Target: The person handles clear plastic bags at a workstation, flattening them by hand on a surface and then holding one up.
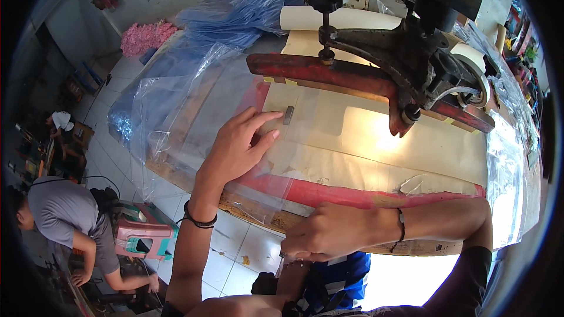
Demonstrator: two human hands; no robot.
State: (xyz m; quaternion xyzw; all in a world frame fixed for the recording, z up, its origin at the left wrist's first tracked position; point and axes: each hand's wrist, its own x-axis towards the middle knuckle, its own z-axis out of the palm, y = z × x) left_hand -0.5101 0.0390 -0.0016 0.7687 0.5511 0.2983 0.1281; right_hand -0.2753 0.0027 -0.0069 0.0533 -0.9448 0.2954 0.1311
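In the head view, a clear plastic sheet (194, 111) is seen spread over the desk (329, 196), its loose left part draped past the desk edge. The left hand (235, 149) is laid flat on it with fingers released and extended, nothing being grasped, just beside a small grey metal block (288, 115). The right hand (326, 232) is clenched at the near desk edge, where a corner of the film appears to be pinched. The sheet is judged light, limp and slippery, easily creased; it is best taken at an edge or corner. A red press bar (329, 76) on a dark machine arm (405, 53) is held above the cream paper pad (376, 135).
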